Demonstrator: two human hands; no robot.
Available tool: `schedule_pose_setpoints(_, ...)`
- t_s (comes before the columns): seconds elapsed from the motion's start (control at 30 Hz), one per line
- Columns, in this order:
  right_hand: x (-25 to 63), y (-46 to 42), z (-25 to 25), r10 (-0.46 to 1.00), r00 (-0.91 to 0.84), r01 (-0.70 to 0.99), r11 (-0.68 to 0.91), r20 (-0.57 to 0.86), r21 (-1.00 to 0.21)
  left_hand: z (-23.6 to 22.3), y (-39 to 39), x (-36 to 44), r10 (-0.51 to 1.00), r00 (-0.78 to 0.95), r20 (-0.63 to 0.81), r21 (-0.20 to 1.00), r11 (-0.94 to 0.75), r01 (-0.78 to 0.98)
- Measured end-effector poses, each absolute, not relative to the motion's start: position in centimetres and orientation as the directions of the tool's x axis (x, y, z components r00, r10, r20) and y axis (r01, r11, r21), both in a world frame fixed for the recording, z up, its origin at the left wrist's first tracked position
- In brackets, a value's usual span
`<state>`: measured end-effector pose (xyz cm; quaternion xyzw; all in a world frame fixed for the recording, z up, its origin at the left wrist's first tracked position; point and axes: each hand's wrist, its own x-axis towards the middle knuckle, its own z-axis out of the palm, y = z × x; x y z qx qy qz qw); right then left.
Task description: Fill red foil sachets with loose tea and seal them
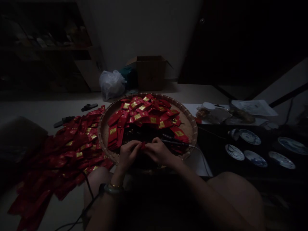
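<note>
Near the front of a round woven tray (pixel 190 115), my two hands meet over a small red packet (pixel 143 145). My left hand (pixel 130 153) pinches one side of it, and my right hand (pixel 160 152) pinches the other. Fingers hide most of this packet. Several red packets with gold labels (pixel 141 107) are heaped in the back of the tray. Dark loose material (pixel 137 132) lies between that heap and my hands; its kind is too dim to tell. Just beyond my right hand rests a slim black two-armed tool (pixel 176 142) with a pale cord.
A large pile of red packets (pixel 72 154) covers the floor at left, near dark slippers (pixel 89 107). Behind the tray stand a white plastic bag (pixel 112 83) and an open cardboard box (pixel 151 73). Patterned dishes (pixel 255 158) sit on a dark surface at right.
</note>
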<state>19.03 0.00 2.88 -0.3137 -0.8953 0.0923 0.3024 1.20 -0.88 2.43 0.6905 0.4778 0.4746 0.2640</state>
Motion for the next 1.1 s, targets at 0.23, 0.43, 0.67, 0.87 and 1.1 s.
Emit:
schedule_pose_setpoints(0.23,18.2,-0.1,4.4,0.735,-0.670,0.652,0.651,0.106,-0.389,1.6,-1.1,1.6,0.846,0.124,0.519,0.722,-0.511,0.467)
schedule_pose_setpoints(0.43,18.4,0.2,3.9,0.728,-0.684,0.610,0.605,0.046,-0.512,1.7,-0.5,1.2,0.802,0.200,0.562,0.608,-0.565,0.558)
schedule_pose_setpoints(0.67,19.1,1.2,2.8,0.837,-0.545,0.264,0.105,-0.059,-0.959,1.8,-0.7,1.6,0.722,0.436,0.537,0.254,-0.631,0.733)
schedule_pose_setpoints(0.87,19.1,1.7,3.6,0.802,-0.567,0.260,-0.041,-0.187,-0.965,0.5,-0.4,2.2,0.711,0.443,0.547,0.156,-0.605,0.780)
schedule_pose_setpoints(1.1,16.9,2.3,3.8,0.792,-0.579,0.259,-0.049,-0.196,-0.965,-0.1,-0.6,2.3,0.752,0.407,0.519,0.172,-0.558,0.812)
